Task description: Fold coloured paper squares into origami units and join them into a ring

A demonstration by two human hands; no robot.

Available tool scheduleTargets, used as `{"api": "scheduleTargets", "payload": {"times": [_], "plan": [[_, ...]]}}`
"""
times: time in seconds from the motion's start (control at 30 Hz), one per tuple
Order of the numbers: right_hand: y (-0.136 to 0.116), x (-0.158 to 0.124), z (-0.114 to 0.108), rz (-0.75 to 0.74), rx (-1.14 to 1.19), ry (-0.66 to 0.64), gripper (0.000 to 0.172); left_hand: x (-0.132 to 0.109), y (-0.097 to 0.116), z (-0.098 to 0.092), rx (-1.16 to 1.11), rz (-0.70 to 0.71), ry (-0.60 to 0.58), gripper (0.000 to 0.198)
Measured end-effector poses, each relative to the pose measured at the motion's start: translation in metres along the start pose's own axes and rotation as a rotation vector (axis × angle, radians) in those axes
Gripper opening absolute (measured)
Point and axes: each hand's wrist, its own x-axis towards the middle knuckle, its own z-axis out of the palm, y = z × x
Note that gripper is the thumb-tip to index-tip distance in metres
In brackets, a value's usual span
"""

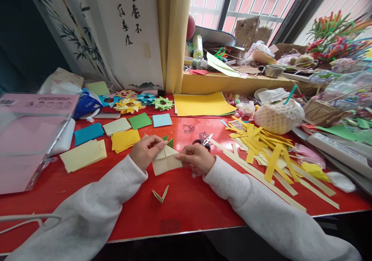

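A cream sheet of paper (164, 161), partly folded into a pointed shape, lies on the red table (186, 206) between both hands. My left hand (144, 151) pinches its left upper edge with closed fingers. My right hand (196, 157) pinches its right edge, fingers pressed together. A small folded cream V-shaped piece (160, 194) lies on the table just in front of the hands. Two small green folded bits (168, 140) peek out behind the cream paper. Black-handled scissors (202, 141) rest right behind my right hand.
Stacks of coloured paper squares (125, 139) lie at left, folded paper stars (162, 103) and a big yellow sheet (202, 103) at the back. Yellow and cream paper strips (267, 152) spread at right beside a net-wrapped round object (278, 116). A pink packet (29, 137) sits far left.
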Motion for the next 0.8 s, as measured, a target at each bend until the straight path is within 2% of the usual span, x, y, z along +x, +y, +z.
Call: {"api": "scheduleTargets", "payload": {"times": [0.07,0.13,0.2,0.3,0.43,0.63,0.8], "plan": [[-0.001,0.002,-0.001,-0.022,0.066,0.082,0.031,0.004,0.0,-0.004,-0.093,-0.043,0.07,0.022],[0.0,0.004,0.0,-0.054,0.155,0.142,0.029,0.006,-0.001,-0.005,-0.232,-0.114,0.067,0.021],[0.001,0.006,0.001,-0.082,0.248,0.135,0.033,0.005,-0.003,-0.004,-0.359,-0.159,0.004,0.022],[0.001,0.007,0.003,-0.07,0.36,0.044,0.041,0.003,-0.003,0.0,-0.463,-0.189,-0.071,0.025],[-0.003,0.004,0.005,-0.063,0.41,-0.055,0.045,0.0,0.001,0.003,-0.496,-0.261,-0.047,0.027],[-0.007,-0.004,0.009,-0.134,0.237,-0.026,0.034,-0.004,0.004,0.007,-0.447,-0.233,-0.142,0.027],[-0.005,-0.004,0.009,-0.07,0.227,-0.013,0.028,-0.004,0.0,0.009,-0.403,-0.187,-0.183,0.026]]}}
